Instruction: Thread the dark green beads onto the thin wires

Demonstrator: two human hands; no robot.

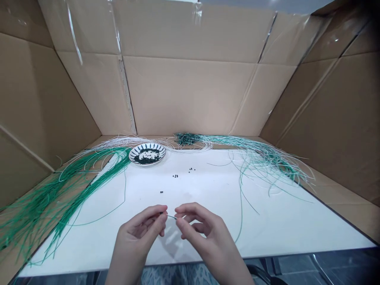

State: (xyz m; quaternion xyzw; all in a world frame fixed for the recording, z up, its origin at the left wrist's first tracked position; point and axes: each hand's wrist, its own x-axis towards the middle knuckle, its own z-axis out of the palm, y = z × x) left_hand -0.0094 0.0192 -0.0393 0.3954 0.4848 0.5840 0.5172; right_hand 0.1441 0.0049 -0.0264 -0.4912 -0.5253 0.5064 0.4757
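Above the front of the white board, my left hand (139, 233) pinches a small black bead (161, 213) between thumb and fingertips. A short length of thin dark cord (171, 216) spans the gap to my right hand (205, 232), whose thumb and index finger grip it. Whether the cord passes through the bead is too small to tell. Two black beads (162, 192) lie just beyond my left fingertips. Further back are more loose beads (175, 176) in small groups. A white plate (162, 158) with dark rim stripes holds many black beads.
Long green cords (74, 198) spread over the left side. White cords (124, 140) lie behind the plate. A mixed green and white bundle (252, 144) runs along the back right, with strands straying onto the board (208, 198). Cardboard walls (190, 95) enclose the back and sides.
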